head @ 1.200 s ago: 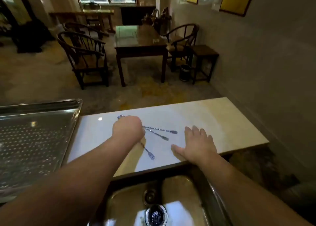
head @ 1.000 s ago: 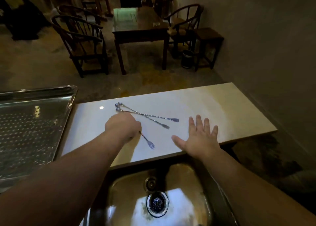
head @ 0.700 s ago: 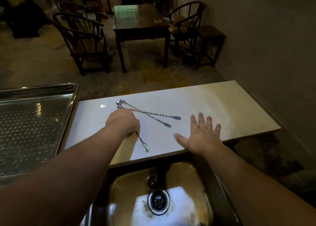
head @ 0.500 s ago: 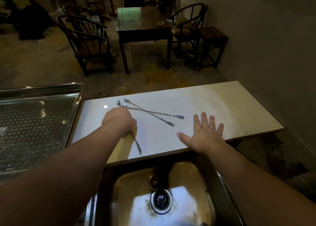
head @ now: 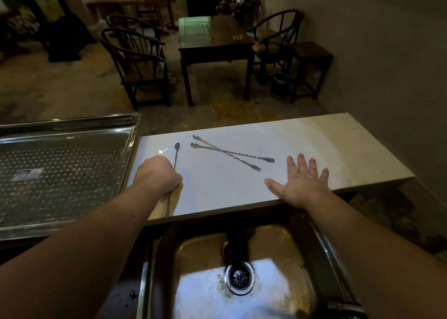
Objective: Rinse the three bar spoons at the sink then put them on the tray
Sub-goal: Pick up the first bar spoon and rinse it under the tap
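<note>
Three long twisted metal bar spoons are on the white counter (head: pixel 302 144). My left hand (head: pixel 157 172) is closed around the middle of one bar spoon (head: pixel 176 153); its bowl points away from me and its other end reaches past the counter's near edge. The other two bar spoons (head: pixel 227 152) lie crossed in the middle of the counter, untouched. My right hand (head: pixel 302 182) rests flat on the counter with fingers spread, to the right of the crossed pair. The perforated steel tray (head: pixel 60 173) lies at the left. The steel sink (head: pixel 242 270) is below the counter's near edge.
The sink's drain (head: pixel 239 278) sits in the basin's middle. Beyond the counter the floor drops to a room with a dark wooden table (head: pixel 212 38), chairs (head: pixel 137 60) and a small bin (head: pixel 279 85). A grey wall runs along the right.
My left hand has closed on one spoon and swung it out of the crossed bundle, so it now points straight away from me. My right hand has stayed flat on the counter.
</note>
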`<state>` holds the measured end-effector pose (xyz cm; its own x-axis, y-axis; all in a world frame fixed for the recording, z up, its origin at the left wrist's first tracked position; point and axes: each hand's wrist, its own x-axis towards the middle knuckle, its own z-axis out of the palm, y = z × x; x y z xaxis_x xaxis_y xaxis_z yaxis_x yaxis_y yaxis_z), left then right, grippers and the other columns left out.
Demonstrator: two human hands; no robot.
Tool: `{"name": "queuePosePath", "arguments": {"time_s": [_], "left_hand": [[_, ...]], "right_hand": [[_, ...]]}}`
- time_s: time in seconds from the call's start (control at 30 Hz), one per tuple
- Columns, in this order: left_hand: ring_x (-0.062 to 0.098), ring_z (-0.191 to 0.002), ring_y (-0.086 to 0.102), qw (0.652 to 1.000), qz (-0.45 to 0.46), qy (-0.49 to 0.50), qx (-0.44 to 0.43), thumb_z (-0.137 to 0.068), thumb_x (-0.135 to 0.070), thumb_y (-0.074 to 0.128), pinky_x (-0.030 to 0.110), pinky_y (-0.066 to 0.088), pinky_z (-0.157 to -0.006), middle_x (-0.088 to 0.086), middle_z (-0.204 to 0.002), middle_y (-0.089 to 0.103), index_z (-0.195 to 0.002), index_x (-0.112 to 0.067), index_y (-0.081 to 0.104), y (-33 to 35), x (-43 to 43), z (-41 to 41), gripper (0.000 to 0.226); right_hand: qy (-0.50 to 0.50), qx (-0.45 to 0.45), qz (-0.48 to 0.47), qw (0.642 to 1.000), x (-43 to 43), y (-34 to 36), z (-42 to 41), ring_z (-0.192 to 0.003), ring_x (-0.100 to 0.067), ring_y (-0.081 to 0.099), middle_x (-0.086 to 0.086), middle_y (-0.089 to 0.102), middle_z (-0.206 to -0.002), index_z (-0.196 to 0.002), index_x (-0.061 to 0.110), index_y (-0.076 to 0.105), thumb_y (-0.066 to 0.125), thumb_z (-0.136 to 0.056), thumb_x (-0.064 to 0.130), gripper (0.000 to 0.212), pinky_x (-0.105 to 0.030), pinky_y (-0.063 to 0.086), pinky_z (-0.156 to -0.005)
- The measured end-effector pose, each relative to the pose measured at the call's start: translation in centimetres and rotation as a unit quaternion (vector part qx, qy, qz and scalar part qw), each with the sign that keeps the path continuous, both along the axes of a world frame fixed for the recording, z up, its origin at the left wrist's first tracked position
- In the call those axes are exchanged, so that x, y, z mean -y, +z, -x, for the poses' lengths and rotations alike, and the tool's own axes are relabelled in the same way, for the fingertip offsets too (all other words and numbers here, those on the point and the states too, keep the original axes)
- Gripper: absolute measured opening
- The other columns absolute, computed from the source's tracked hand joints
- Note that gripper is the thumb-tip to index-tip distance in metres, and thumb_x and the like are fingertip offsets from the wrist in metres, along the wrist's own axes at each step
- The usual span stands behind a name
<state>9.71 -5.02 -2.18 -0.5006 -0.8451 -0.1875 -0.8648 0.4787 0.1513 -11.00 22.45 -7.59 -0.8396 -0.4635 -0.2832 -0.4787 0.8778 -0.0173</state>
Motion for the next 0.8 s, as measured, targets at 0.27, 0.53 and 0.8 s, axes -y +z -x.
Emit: {"name": "queuePosePath", "arguments": {"time_s": [0.27, 0.53, 0.8], "left_hand": [[0.02, -0.059, 0.058, 0.999, -0.02, 0.034, -0.033, -0.086, -0.022, 0.065, 0.026, 0.035, -0.046, 0.006, -0.067, 0.062, -0.07, -0.007, 0.064, -0.7, -0.1, -0.2, 0.022], [0.013, -0.072, 0.058, 0.981, -0.056, -0.071, -0.169, -0.095, -0.031, 0.054, 0.028, 0.038, -0.054, -0.004, -0.081, 0.065, -0.085, -0.027, 0.059, -0.4, -2.7, -2.9, 0.012], [0.002, -0.073, 0.059, 0.938, -0.103, -0.303, -0.131, -0.095, -0.049, 0.054, 0.029, 0.043, -0.06, -0.015, -0.076, 0.066, -0.085, -0.034, 0.06, -2.7, -8.9, -7.1, 0.019]], "right_hand": [[0.003, -0.007, 0.007, 1.0, -0.1, 0.1, -0.3, -0.157, -0.037, -0.018, -0.007, -0.018, -0.173, -0.163, 0.03, -0.009, 0.013, -0.073, 0.097, 0.114, -0.064, -0.007, -0.123], [-0.042, -0.03, 0.055, 0.997, -0.2, 2.0, -3.6, -0.159, -0.038, -0.008, -0.011, -0.005, -0.175, -0.165, 0.02, 0.0, 0.031, -0.089, 0.08, 0.101, -0.061, 0.001, -0.126], [-0.018, -0.036, 0.373, 0.927, -1.8, 1.8, -17.9, -0.149, -0.032, 0.032, -0.014, 0.044, -0.158, -0.153, 0.011, 0.039, 0.058, -0.095, 0.028, 0.063, -0.048, 0.033, -0.121]]}}
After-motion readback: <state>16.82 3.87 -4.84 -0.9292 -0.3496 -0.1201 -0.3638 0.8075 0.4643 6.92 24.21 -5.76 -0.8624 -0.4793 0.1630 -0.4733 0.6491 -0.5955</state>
